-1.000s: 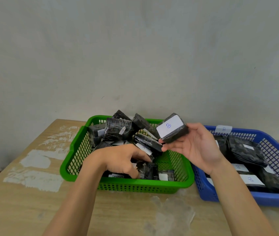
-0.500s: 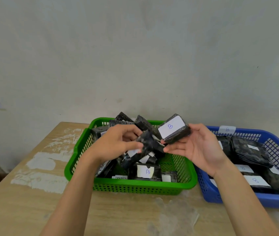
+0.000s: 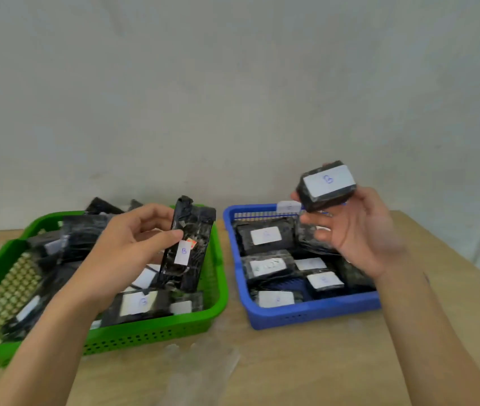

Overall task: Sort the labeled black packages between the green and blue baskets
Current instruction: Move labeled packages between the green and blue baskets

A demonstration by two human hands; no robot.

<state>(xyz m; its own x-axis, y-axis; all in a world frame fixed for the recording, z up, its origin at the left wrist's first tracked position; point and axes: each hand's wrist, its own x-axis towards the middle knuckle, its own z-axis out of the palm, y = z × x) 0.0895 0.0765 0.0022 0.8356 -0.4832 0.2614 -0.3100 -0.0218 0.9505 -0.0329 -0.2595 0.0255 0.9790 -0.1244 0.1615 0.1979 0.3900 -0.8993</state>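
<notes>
In the left middle of the frame the left hand (image 3: 127,244) pinches a long black package (image 3: 187,250) by its upper left edge, thumb on the front and fingers curled behind. The package stands almost upright, and most of its length hangs below and to the right of the grip, over the right part of the green basket (image 3: 156,329). A small white label marked B sits on its front. In the right middle of the frame the right hand (image 3: 355,232) holds a blocky black package (image 3: 325,186) at its fingertips. The block sits above and to the left of the palm, over the far rim of the blue basket (image 3: 306,315), its large white label (also marked B) facing the camera. The lower fingers curl loosely beneath it. More labeled packages lie piled in the green basket and flat in the blue one, both standing side by side on the wooden table (image 3: 320,361).
</notes>
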